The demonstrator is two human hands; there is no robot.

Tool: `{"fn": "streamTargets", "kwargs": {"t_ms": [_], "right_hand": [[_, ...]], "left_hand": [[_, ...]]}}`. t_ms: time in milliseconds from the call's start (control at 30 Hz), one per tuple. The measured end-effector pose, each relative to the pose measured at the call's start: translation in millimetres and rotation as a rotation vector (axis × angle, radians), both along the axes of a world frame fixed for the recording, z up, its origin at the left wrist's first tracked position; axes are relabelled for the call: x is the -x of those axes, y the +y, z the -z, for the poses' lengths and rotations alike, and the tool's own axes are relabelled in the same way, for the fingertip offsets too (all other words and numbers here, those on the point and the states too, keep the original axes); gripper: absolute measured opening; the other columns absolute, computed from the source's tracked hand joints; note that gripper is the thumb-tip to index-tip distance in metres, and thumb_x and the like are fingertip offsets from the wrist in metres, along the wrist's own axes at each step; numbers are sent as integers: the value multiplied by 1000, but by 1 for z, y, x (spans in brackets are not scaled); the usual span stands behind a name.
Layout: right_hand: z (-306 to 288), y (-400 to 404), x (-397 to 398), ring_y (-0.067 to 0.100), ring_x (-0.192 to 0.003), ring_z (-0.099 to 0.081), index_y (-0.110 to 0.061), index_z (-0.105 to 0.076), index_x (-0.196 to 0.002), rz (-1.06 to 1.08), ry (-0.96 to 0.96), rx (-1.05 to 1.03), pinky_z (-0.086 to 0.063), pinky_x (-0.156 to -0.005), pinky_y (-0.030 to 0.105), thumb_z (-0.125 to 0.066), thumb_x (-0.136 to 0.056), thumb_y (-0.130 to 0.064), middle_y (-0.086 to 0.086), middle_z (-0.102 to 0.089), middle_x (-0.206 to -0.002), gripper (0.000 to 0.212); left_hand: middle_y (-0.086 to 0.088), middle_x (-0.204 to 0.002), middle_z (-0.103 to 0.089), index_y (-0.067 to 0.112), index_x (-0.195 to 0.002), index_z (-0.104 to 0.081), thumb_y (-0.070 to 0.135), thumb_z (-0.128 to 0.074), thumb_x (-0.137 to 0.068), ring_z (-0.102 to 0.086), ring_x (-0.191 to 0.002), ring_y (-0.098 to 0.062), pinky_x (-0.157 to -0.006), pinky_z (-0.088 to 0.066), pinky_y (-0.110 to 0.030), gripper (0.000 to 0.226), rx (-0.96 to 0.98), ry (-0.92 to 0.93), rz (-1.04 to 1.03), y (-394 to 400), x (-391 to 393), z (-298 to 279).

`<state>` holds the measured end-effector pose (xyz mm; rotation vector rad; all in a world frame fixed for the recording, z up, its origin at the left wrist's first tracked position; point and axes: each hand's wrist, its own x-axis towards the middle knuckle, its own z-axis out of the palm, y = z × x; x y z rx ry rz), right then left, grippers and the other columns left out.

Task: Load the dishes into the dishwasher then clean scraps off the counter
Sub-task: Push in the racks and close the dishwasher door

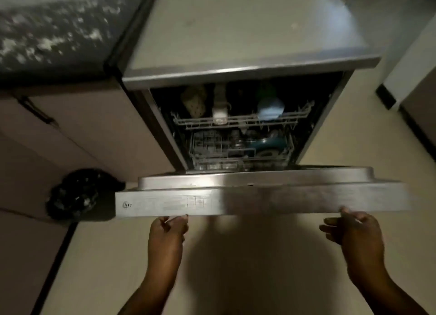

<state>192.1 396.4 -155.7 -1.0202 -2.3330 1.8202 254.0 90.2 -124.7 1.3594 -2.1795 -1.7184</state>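
Note:
The steel dishwasher (247,64) stands with its door (259,200) partway down, its control edge facing me. My left hand (167,232) grips the door's front edge from below, fingers curled up against it. My right hand (356,234) is under the right part of that edge, one fingertip touching it and the other fingers loosely bent. Inside, the upper rack (236,121) holds a light blue cup (270,109) and a pale yellow item (194,102). The lower rack (240,154) holds a teal dish (266,143) and other dishes that are too dark to tell apart.
A dark speckled counter (56,31) runs to the left of the dishwasher, above beige cabinet doors (77,126). A black bag (77,193) sits on the floor by the door's left corner. Pale floor (236,267) lies under my arms. A wall corner (405,78) stands at right.

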Motion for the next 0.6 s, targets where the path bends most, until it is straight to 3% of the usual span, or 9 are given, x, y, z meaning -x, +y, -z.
{"fn": "streamTargets", "kwargs": {"t_ms": [67,133,167,200,267,367,433,500,600], "right_hand": [[-30,-2,38,24,-63,-62,-14,-52,-80,-172,64,-347,-51,-67,41,-44,-98,-43,8,-63,-70,35],[-56,1,76,21,-57,-53,-17,-48,-73,-286,150,-722,-48,-58,36,-46,-95,-50,5,-57,-64,40],[-66,2,94,21,-58,-52,-17,-48,-74,-315,233,-853,-48,-57,36,-54,-90,-53,4,-56,-67,40],[-74,1,114,23,-65,-53,-17,-51,-79,-337,305,-964,-49,-60,37,-61,-83,-57,6,-58,-75,41],[-87,-6,155,32,-96,-56,-14,-56,-107,-476,376,-1135,-50,-81,44,-68,-73,-62,15,-59,-106,60],[-97,-22,207,38,-140,-26,-12,-33,-145,-799,481,-1307,-23,-112,52,-47,-77,-78,19,-31,-150,96],[-107,-33,232,34,-146,-5,-12,-11,-152,-972,488,-1367,-4,-117,46,-24,-75,-88,16,-8,-159,109],[-114,-46,251,29,-147,10,-14,6,-152,-1108,450,-1373,6,-117,42,-19,-65,-96,12,11,-159,122],[-124,-70,276,30,-146,-7,-14,-5,-153,-1110,474,-1306,-9,-119,44,-30,-62,-96,11,-6,-160,125]], "left_hand": [[-6,-121,-63,17,-119,-62,40,-63,-87,-59,-110,-28,-90,-44,-37,40,547,-117,298,-18,31,-24],[-13,-112,-64,16,-106,-68,46,-69,-75,-59,-104,-34,-90,-42,-43,44,1147,-16,403,-36,65,-46],[-17,-117,-61,14,-108,-66,48,-74,-68,-54,-111,-37,-94,-38,-48,53,1279,12,426,-40,81,-57],[-22,-132,-50,11,-120,-58,53,-76,-65,-43,-125,-40,-103,-30,-52,71,1332,31,460,-44,101,-65],[-22,-156,-7,12,-150,-17,70,-69,-64,0,-144,-40,-113,0,-54,115,1368,-56,597,-53,143,-87],[-15,-151,33,16,-144,28,82,-62,-56,35,-135,-35,-107,25,-54,143,1591,-122,838,-67,203,-106],[-16,-150,35,14,-138,36,84,-60,-54,36,-135,-35,-108,24,-53,146,1692,-118,966,-72,231,-111],[-16,-153,31,11,-139,35,87,-55,-54,31,-139,-35,-112,18,-53,145,1755,-144,1039,-76,252,-115],[-12,-157,20,14,-147,22,87,-54,-56,21,-144,-30,-115,15,-49,140,1649,-150,1124,-87,280,-118]]}}
